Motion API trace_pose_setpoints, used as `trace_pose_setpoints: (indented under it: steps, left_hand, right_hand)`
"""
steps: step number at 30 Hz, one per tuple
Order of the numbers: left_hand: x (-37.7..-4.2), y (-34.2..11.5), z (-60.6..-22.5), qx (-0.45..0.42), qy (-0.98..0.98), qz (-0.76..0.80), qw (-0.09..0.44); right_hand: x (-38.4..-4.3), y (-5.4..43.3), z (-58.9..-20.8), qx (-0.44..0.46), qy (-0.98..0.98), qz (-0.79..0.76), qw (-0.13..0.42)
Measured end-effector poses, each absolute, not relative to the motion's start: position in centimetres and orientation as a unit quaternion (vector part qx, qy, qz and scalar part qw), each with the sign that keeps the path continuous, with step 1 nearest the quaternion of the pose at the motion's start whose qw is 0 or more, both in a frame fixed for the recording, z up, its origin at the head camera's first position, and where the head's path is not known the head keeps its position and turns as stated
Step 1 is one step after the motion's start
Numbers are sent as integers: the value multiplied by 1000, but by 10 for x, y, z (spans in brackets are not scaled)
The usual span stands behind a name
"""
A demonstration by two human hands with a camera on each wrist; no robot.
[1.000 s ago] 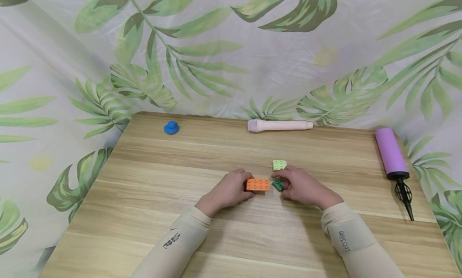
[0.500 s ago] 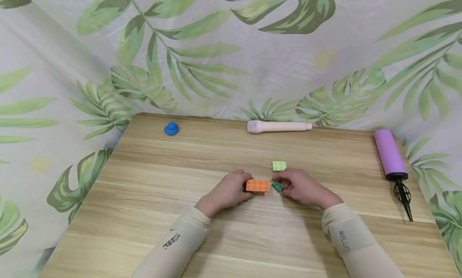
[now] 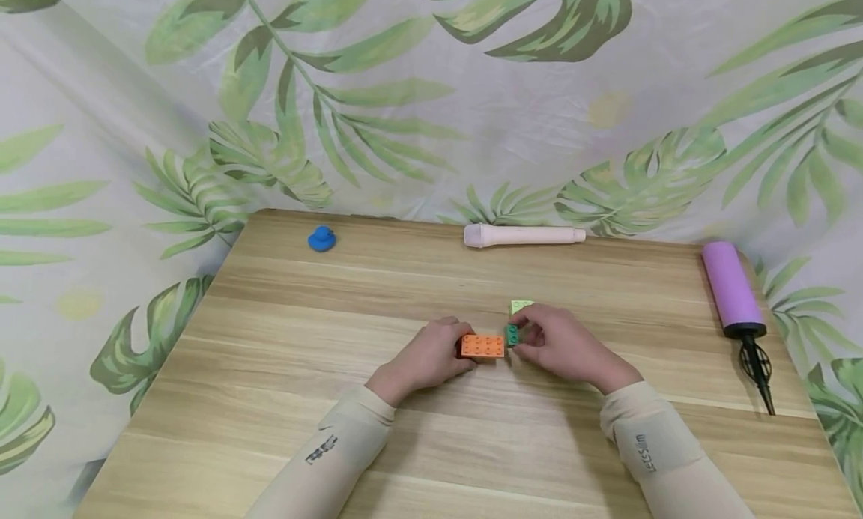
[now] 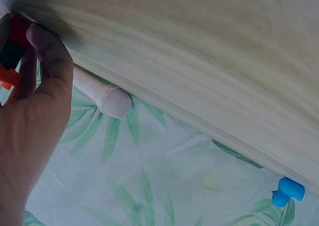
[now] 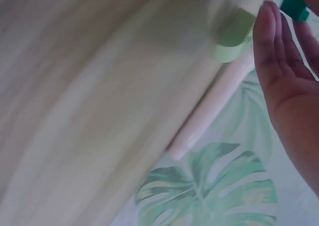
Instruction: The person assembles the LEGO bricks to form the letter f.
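One orange brick (image 3: 482,347) is pinched in the left hand (image 3: 428,353); the right hand (image 3: 563,345), pinching the green brick (image 3: 512,335) at its fingertips, has roughly squared the pair.

Viewed remotely, I class site as a staged tabletop setup, indoors: wood-grain table (image 3: 270,317) set close agst. leaf-print backdrop (image 3: 384,156), creased upper L; small items spaced nr. edges, incl. blue toy duck (image 3: 321,239), pale pink mic (image 3: 533,235), purple pump (image 3: 733,290). Bldg. type: I can't confirm.

Studded plastic orange brick (image 3: 482,346) and green brick (image 3: 512,335), smooth wood-grain tabletop (image 3: 337,302), mesh-textured microphone head (image 4: 116,103)
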State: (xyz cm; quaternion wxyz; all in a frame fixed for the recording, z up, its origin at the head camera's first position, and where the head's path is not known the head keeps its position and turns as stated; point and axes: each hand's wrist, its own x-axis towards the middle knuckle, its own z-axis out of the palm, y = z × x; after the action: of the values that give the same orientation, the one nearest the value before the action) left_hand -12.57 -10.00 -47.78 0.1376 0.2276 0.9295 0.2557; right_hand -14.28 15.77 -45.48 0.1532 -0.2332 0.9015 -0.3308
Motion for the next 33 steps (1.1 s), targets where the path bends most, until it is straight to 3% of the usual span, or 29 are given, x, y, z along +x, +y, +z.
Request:
trace_pose_setpoints:
  steps: [9, 33]
  left_hand:
    - [-126, -101, -478, 235, 926, 263, 134]
    - [-127, -102, -479, 252, 926, 258, 114]
  right_hand:
    - [-133, 132, -432, -261, 903, -331, 83]
    - [-130, 114, -450, -280, 901, -319, 85]
